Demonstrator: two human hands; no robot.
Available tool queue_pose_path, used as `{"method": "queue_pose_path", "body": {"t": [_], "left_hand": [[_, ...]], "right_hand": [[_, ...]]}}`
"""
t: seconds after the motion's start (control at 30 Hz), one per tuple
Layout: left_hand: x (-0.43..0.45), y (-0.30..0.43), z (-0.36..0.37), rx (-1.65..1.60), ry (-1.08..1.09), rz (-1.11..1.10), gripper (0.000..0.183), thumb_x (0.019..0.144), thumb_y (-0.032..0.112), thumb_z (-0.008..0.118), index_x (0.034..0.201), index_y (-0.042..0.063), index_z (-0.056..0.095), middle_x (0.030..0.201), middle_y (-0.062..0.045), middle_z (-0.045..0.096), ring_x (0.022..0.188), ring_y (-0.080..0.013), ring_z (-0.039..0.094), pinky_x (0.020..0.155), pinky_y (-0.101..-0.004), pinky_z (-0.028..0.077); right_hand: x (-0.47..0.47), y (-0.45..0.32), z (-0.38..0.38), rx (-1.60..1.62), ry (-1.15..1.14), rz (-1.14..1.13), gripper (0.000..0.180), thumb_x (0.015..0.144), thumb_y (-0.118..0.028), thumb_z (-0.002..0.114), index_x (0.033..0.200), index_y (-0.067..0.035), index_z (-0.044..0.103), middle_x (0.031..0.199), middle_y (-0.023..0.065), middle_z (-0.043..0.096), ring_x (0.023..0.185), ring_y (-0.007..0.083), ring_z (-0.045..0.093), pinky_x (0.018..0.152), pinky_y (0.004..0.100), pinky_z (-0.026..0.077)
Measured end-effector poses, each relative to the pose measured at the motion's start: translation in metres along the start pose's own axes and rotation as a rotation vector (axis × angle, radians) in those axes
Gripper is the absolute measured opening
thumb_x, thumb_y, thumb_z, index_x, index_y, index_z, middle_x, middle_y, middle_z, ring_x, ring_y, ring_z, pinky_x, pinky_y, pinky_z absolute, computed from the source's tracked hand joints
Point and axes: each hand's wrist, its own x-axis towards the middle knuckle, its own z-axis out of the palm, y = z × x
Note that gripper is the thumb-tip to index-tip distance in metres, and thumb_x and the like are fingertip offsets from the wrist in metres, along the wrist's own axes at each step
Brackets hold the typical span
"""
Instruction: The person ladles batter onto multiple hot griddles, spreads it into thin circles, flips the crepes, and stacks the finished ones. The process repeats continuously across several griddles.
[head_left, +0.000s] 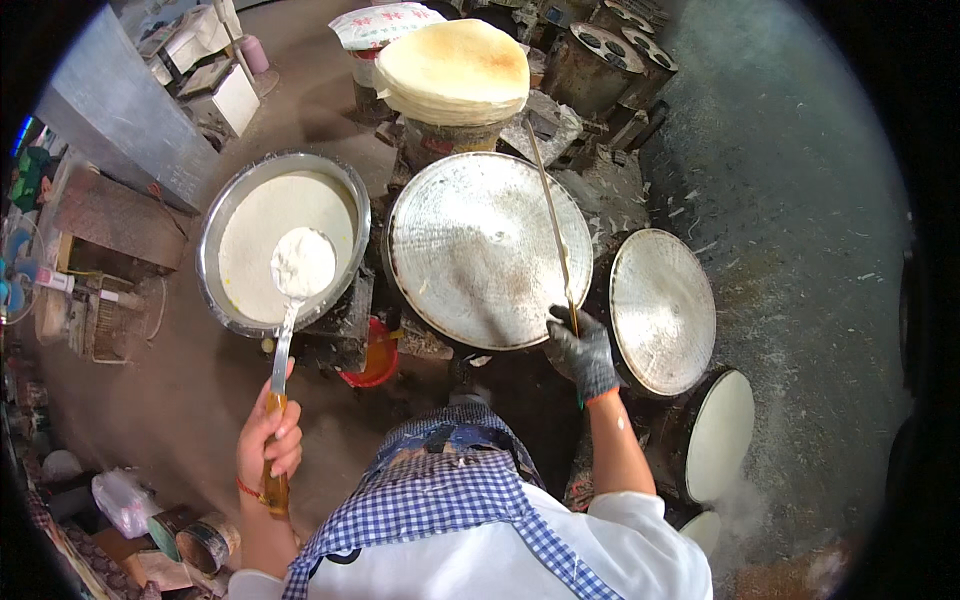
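Observation:
My left hand is bare and grips the wooden handle of a metal ladle. The ladle's bowl holds white batter above a wide metal basin of pale batter. My right hand wears a dark glove and grips a long thin stick, which slants up across the right part of a large round griddle. The griddle carries no batter, only brownish marks and bright reflections. Beyond it a stack of thin round flatbreads rests on a bucket-like support.
At the right stand a second round griddle and a third covered with a pale layer, with steam near it. A red plastic bucket sits below the basin. Cylindrical stoves stand at the back right, and a white sack lies behind the flatbreads.

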Motion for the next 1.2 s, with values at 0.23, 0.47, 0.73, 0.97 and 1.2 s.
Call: {"method": "queue_pose_path", "body": {"t": [0.23,0.47,0.73,0.97,1.2], "left_hand": [[-0.016,-0.004,0.001,-0.053,-0.049,-0.054,0.057,0.096,0.006,0.041,0.148,0.011,0.019,0.074,-0.002,0.039,0.043,-0.0022,0.031,0.033,-0.0164,0.035],[-0.044,-0.019,0.007,-0.147,-0.015,0.04,0.051,0.1,0.007,0.03,0.149,0.008,0.014,0.08,-0.005,0.036,0.049,-0.0041,0.034,0.036,-0.0176,0.035],[-0.026,0.012,-0.044,-0.144,0.135,0.041,0.048,0.1,0.006,0.032,0.146,0.006,0.023,0.079,-0.004,0.038,0.05,-0.0035,0.034,0.037,-0.0164,0.036],[0.021,0.083,-0.101,-0.154,0.075,-0.073,0.047,0.1,0.006,0.032,0.147,0.009,0.024,0.078,-0.002,0.037,0.049,-0.0024,0.033,0.035,-0.0166,0.036],[0.036,0.125,-0.098,-0.067,0.046,-0.077,0.046,0.1,0.006,0.033,0.146,0.007,0.024,0.077,-0.003,0.037,0.047,-0.0021,0.032,0.034,-0.0152,0.034]], "right_hand": [[-0.091,0.042,0.049,-0.346,0.016,-0.222,0.04,0.091,-0.031,0.057,0.12,-0.003,0.058,0.113,0.0214,0.062,0.104,0.0369,0.06,0.091,0.041,0.047],[-0.109,0.001,0.093,-0.302,-0.532,-0.084,0.043,0.095,-0.033,0.05,0.125,-0.002,0.054,0.111,0.0248,0.061,0.104,0.0391,0.059,0.087,0.0405,0.048],[-0.101,0.007,0.162,-0.417,-0.443,-0.342,0.044,0.09,-0.025,0.05,0.126,0.0,0.051,0.115,0.0262,0.058,0.105,0.0404,0.057,0.091,0.0468,0.046],[-0.077,0.095,0.164,-0.882,-0.343,-0.442,0.032,0.081,-0.031,0.059,0.107,-0.014,0.064,0.093,0.0159,0.065,0.085,0.0367,0.063,0.075,0.0462,0.051],[-0.024,0.182,0.151,-1.326,-0.513,-0.125,0.053,0.086,-0.035,0.056,0.136,-0.019,0.047,0.15,0.0132,0.031,0.137,0.0323,0.032,0.105,0.0427,0.037]]}}
